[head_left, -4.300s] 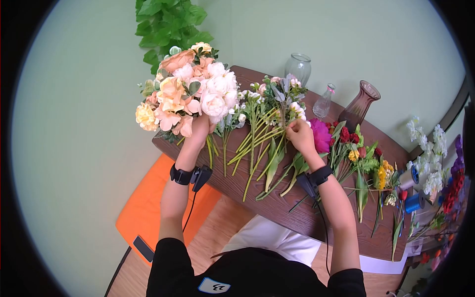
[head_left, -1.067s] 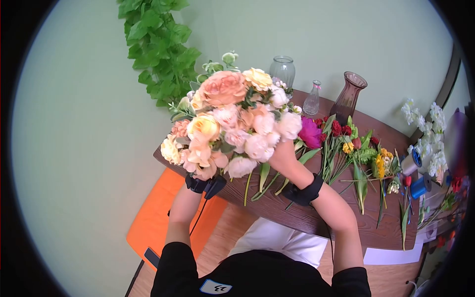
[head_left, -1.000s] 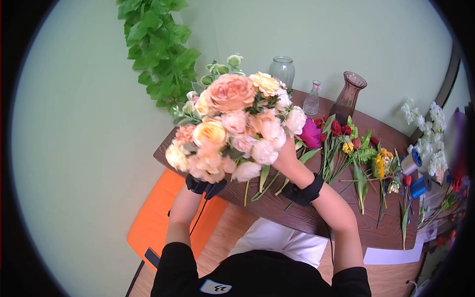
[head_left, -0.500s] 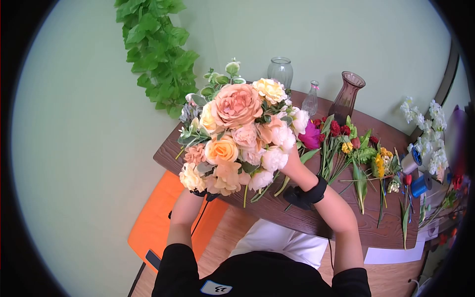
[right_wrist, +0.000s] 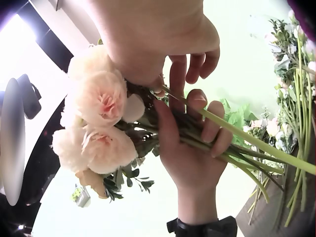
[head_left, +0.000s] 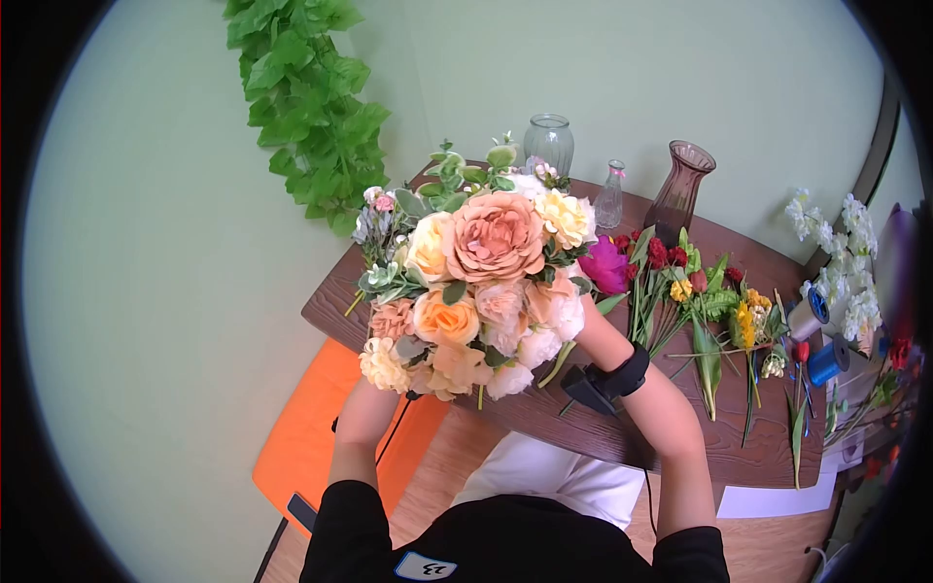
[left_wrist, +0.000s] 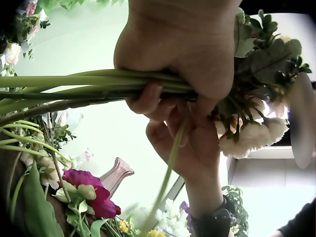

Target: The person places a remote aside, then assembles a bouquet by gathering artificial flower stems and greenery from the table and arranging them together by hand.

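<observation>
A large bouquet of artificial flowers (head_left: 496,236), peach, cream and pale pink, is held above the table and covers both hands' fingers in the head view. My left hand (left_wrist: 180,44) grips its bundle of green stems (left_wrist: 89,86), thumb and fingers wrapped round them just below the blooms. My right hand (right_wrist: 153,39) is at the same spot, pinching a single light green stem (right_wrist: 247,134) between thumb and fingertips. That stem slants across the bundle. Pale pink peonies (right_wrist: 106,98) hang beside the right hand.
Loose flowers with a magenta bloom (head_left: 606,264) and green stems lie on the brown table (head_left: 573,437). Behind stand a clear jar (head_left: 549,141), a small bottle (head_left: 609,199) and a purple vase (head_left: 680,185). Thread spools (head_left: 828,361) sit at the right.
My left hand has brought the bouquet from the left to above the table's middle. My right hand has left the stems on the table and joined it. Lately the bouquet has turned and shifted slightly.
</observation>
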`<act>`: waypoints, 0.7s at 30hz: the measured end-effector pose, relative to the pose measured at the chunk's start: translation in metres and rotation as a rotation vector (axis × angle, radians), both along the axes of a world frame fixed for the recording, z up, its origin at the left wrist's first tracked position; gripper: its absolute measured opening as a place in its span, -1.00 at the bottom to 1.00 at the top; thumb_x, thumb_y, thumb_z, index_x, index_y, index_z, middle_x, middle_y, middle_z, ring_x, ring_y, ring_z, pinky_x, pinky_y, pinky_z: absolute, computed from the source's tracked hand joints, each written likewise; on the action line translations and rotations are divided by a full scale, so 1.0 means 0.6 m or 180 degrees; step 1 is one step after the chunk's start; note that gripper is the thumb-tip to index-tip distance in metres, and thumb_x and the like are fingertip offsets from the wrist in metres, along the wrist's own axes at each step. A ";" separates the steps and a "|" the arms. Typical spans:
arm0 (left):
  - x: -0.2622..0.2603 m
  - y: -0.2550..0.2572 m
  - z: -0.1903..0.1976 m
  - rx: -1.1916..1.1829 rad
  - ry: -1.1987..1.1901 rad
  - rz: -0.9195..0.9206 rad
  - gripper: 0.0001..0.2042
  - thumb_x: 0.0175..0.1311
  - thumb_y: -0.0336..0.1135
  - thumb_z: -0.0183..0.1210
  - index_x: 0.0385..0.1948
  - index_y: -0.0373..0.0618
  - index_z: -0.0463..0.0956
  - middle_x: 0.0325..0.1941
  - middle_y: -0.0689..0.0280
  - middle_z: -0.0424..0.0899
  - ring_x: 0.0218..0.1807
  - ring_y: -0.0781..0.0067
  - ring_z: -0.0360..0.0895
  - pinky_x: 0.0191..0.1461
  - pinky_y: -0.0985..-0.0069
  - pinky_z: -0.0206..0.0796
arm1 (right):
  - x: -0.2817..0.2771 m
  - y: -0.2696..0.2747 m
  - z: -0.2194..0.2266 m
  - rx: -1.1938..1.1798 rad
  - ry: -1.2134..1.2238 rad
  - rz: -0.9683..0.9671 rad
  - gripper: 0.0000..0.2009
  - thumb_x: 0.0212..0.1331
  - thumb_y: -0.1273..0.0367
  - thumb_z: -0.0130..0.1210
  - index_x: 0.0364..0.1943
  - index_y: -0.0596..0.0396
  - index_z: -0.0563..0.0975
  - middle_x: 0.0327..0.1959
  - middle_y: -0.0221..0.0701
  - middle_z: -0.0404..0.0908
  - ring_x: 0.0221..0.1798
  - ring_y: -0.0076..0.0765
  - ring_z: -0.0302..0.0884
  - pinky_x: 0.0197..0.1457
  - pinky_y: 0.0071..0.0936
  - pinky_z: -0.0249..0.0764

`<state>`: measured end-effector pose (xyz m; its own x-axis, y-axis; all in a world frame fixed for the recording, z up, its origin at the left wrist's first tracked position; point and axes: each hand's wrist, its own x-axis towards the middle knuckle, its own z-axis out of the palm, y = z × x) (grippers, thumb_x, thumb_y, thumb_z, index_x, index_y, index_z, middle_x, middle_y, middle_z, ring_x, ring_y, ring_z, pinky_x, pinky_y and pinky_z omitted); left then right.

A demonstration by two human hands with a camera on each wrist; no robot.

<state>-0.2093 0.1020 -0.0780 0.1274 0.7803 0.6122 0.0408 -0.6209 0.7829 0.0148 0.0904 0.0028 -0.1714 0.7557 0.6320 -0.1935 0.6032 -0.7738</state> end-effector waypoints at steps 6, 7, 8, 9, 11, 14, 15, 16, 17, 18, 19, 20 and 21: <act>0.014 0.025 0.017 -0.0085 -0.0055 -0.0054 -0.76 0.19 -0.21 -0.08 -0.16 -0.07 0.26 -0.45 0.43 0.35 -0.54 0.69 0.28 -0.56 0.73 0.11 | 0.005 -0.034 0.020 -0.1526 0.0486 0.0390 -0.59 -0.11 0.46 0.08 -0.08 0.20 0.31 -0.13 -0.33 0.40 -0.11 -0.48 0.34 0.00 -0.49 0.26; 0.016 0.021 0.015 -0.0099 -0.0063 -0.0061 -0.76 0.19 -0.21 -0.08 -0.16 -0.07 0.26 -0.45 0.43 0.35 -0.54 0.69 0.28 -0.56 0.73 0.11 | 0.002 -0.040 0.027 -0.1490 0.0672 0.0289 -0.56 -0.15 0.45 0.13 -0.08 0.20 0.31 -0.12 -0.32 0.40 -0.09 -0.46 0.34 0.02 -0.48 0.25; 0.010 0.014 0.011 -0.0113 -0.0071 -0.0068 -0.76 0.19 -0.21 -0.08 -0.16 -0.07 0.27 -0.46 0.43 0.35 -0.55 0.69 0.28 -0.56 0.73 0.10 | 0.002 -0.038 0.023 -0.1489 0.0673 0.0290 -0.56 -0.15 0.45 0.13 -0.08 0.20 0.31 -0.12 -0.32 0.40 -0.09 -0.46 0.34 0.02 -0.48 0.25; 0.014 0.019 0.014 -0.0129 -0.0079 -0.0075 -0.76 0.19 -0.21 -0.08 -0.17 -0.07 0.27 -0.46 0.43 0.35 -0.55 0.69 0.27 -0.56 0.73 0.10 | 0.000 -0.038 0.024 -0.1033 0.0478 0.0272 -0.65 -0.02 0.43 0.00 -0.08 0.16 0.30 -0.15 -0.33 0.40 -0.12 -0.42 0.36 -0.02 -0.48 0.29; 0.012 0.018 0.015 -0.0159 -0.0093 -0.0090 -0.76 0.18 -0.21 -0.08 -0.17 -0.07 0.27 -0.46 0.43 0.34 -0.55 0.69 0.27 -0.56 0.73 0.10 | -0.002 -0.044 0.032 -0.0577 0.0286 0.0252 -0.73 0.11 0.42 -0.14 -0.07 0.13 0.29 -0.19 -0.34 0.40 -0.16 -0.39 0.38 -0.05 -0.48 0.33; 0.002 0.018 0.017 -0.0213 -0.0116 -0.0108 -0.76 0.18 -0.21 -0.08 -0.18 -0.08 0.27 -0.47 0.44 0.34 -0.56 0.70 0.26 -0.57 0.73 0.09 | -0.007 -0.064 0.053 0.0124 -0.0381 -0.0642 -0.60 -0.18 0.38 0.14 -0.17 0.17 0.37 -0.20 -0.35 0.44 -0.16 -0.39 0.39 0.00 -0.44 0.27; 0.009 0.026 0.023 -0.0228 -0.0125 -0.0112 -0.76 0.18 -0.20 -0.08 -0.18 -0.08 0.27 -0.48 0.44 0.34 -0.56 0.70 0.26 -0.57 0.73 0.09 | -0.007 -0.066 0.055 0.0123 -0.0380 -0.0640 -0.60 -0.18 0.38 0.14 -0.17 0.17 0.37 -0.20 -0.35 0.44 -0.16 -0.39 0.39 0.00 -0.44 0.27; 0.005 0.023 0.022 -0.0243 -0.0135 -0.0116 -0.76 0.18 -0.20 -0.08 -0.18 -0.08 0.27 -0.48 0.44 0.34 -0.56 0.70 0.26 -0.57 0.73 0.09 | -0.006 -0.066 0.057 0.0255 -0.0503 -0.0641 -0.61 -0.18 0.38 0.14 -0.18 0.17 0.38 -0.21 -0.34 0.45 -0.15 -0.37 0.39 0.00 -0.44 0.27; 0.009 0.027 0.025 -0.0257 -0.0144 -0.0121 -0.76 0.18 -0.20 -0.08 -0.18 -0.08 0.27 -0.48 0.44 0.34 -0.56 0.70 0.26 -0.57 0.73 0.08 | -0.006 -0.067 0.057 0.0387 -0.0624 -0.0643 -0.63 -0.18 0.38 0.15 -0.20 0.18 0.39 -0.21 -0.33 0.45 -0.14 -0.36 0.39 0.01 -0.43 0.26; 0.010 0.025 0.024 -0.0271 -0.0152 -0.0127 -0.76 0.18 -0.20 -0.08 -0.18 -0.08 0.27 -0.49 0.44 0.34 -0.57 0.70 0.26 -0.57 0.73 0.08 | -0.004 -0.066 0.055 0.0387 -0.0622 -0.0642 -0.63 -0.18 0.38 0.15 -0.20 0.18 0.39 -0.21 -0.33 0.45 -0.14 -0.36 0.39 0.01 -0.43 0.26; 0.009 0.024 0.024 -0.0285 -0.0160 -0.0135 -0.76 0.18 -0.20 -0.08 -0.19 -0.08 0.27 -0.49 0.44 0.34 -0.57 0.70 0.26 -0.57 0.73 0.08 | -0.002 -0.066 0.052 0.0339 -0.0763 -0.0610 -0.62 -0.19 0.37 0.16 -0.20 0.18 0.40 -0.20 -0.32 0.45 -0.13 -0.33 0.39 0.02 -0.42 0.26; 0.010 0.018 0.021 -0.0300 -0.0166 -0.0144 -0.76 0.18 -0.20 -0.08 -0.19 -0.08 0.27 -0.49 0.44 0.33 -0.57 0.70 0.25 -0.57 0.73 0.08 | 0.000 -0.066 0.050 0.0288 -0.0904 -0.0580 -0.62 -0.20 0.36 0.17 -0.21 0.18 0.41 -0.18 -0.30 0.45 -0.11 -0.30 0.39 0.03 -0.41 0.25; 0.009 0.020 0.023 -0.0316 -0.0173 -0.0154 -0.76 0.18 -0.20 -0.08 -0.19 -0.08 0.28 -0.50 0.44 0.33 -0.57 0.70 0.25 -0.57 0.73 0.08 | -0.001 -0.068 0.050 0.0286 -0.0902 -0.0582 -0.62 -0.20 0.36 0.17 -0.21 0.18 0.41 -0.18 -0.30 0.45 -0.11 -0.30 0.39 0.03 -0.41 0.25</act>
